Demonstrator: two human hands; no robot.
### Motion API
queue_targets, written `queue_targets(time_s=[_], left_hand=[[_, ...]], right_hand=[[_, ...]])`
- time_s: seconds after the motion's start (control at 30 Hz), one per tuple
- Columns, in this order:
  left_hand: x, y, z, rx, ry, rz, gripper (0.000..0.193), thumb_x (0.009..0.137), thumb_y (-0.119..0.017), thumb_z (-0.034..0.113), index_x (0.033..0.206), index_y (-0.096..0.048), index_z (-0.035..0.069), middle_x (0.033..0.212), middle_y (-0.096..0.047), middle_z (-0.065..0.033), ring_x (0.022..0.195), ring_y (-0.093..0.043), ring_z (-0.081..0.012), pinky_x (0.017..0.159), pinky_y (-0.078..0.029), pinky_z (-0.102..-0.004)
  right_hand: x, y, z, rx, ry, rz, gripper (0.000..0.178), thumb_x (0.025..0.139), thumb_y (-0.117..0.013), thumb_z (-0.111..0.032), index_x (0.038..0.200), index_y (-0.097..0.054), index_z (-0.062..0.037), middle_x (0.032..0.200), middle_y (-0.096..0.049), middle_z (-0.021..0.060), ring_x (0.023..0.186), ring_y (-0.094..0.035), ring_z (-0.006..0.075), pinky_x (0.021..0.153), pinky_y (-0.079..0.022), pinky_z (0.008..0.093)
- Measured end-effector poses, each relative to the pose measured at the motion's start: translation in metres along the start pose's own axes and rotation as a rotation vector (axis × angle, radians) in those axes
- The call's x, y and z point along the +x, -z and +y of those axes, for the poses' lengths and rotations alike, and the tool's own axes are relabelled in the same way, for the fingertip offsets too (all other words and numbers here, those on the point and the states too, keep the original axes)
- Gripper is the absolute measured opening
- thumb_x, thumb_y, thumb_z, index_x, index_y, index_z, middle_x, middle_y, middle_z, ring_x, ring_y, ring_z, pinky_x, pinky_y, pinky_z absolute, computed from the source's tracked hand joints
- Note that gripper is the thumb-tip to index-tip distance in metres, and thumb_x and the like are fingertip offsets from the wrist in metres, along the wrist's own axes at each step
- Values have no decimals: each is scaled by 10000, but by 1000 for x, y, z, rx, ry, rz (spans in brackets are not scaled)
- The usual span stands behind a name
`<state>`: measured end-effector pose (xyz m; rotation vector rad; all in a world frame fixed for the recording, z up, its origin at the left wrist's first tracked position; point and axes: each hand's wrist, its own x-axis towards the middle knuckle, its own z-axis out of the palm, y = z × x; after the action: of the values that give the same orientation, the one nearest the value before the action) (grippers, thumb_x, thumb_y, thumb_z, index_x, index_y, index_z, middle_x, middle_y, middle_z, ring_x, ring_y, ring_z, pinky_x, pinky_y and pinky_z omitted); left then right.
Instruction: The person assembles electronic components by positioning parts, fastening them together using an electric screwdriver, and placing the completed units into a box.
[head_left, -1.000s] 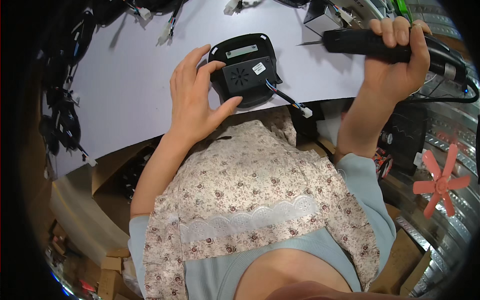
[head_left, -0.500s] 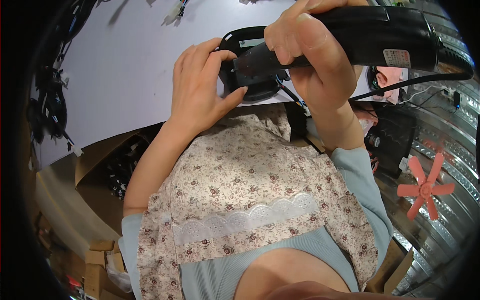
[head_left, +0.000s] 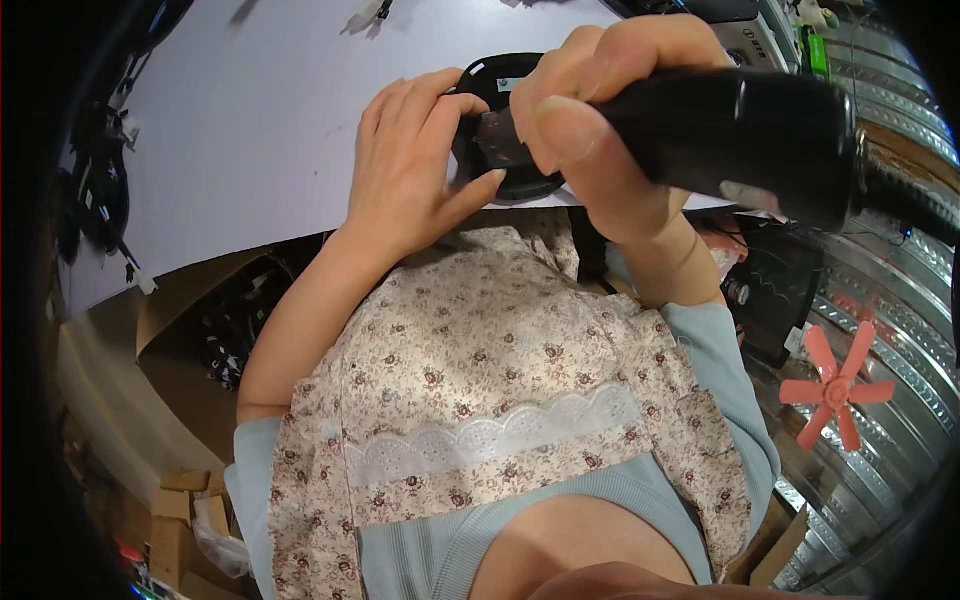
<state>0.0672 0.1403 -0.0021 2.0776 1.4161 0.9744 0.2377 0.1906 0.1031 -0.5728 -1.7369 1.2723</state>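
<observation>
At the table's front edge lies a black oval plastic housing (head_left: 515, 187) with a small pale label inside. My left hand (head_left: 410, 160) grips its left side, thumb at the near end and fingertips at the far rim. My right hand (head_left: 610, 120) is wrapped round a thick black corded electric screwdriver (head_left: 740, 140), held slanted with its back end up to the right. The screwdriver's narrow front end points down into the housing, close to my left fingertips. Its exact tip contact is hidden, and my right hand covers much of the housing's right side.
Bundles of black wired parts (head_left: 100, 190) lie along the left of the pale table (head_left: 250, 130). A white connector (head_left: 365, 14) sits at the far edge. To the right are a pink fan (head_left: 836, 392) and ribbed metal sheeting; cardboard boxes (head_left: 172, 525) stand lower left.
The screwdriver's back end has swung nearer and lower with my right hand, its front end still at the housing. My left hand keeps its grip. The whole view has shifted slightly.
</observation>
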Motion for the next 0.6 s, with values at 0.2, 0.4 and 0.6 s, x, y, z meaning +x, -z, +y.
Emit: queue_targets(time_s=[0.2, 0.4, 0.6], left_hand=[[-2, 2, 2, -10, -7, -29, 601, 712, -866, 268, 1227, -610, 97, 1386, -537, -157, 1300, -474, -396, 1127, -329, -515], [-24, 13, 3, -71, 138, 68, 593, 722, -850, 265, 1227, -618, 59, 1395, -521, -238, 1307, -486, -438, 1101, -385, -483], [-192, 67, -56, 169, 262, 364, 653, 764, -844, 231, 1310, -567, 4, 1463, -390, -271, 1348, -413, -407, 1125, -352, -506]], right_hand=[[-5, 0, 8, -184, 66, 85, 210, 863, -787, -30, 953, -598, -27, 778, -666, 66, 680, -625, 106, 642, -498, 242], [0, 23, -3, 164, 230, 163, 265, 905, -651, 7, 1135, -528, -41, 736, -616, 91, 595, -605, 206, 625, -542, 348], [-50, 154, -52, -31, 571, 855, 158, 937, -628, -79, 1068, -541, -97, 753, -541, 27, 695, -516, 154, 763, -483, 361]])
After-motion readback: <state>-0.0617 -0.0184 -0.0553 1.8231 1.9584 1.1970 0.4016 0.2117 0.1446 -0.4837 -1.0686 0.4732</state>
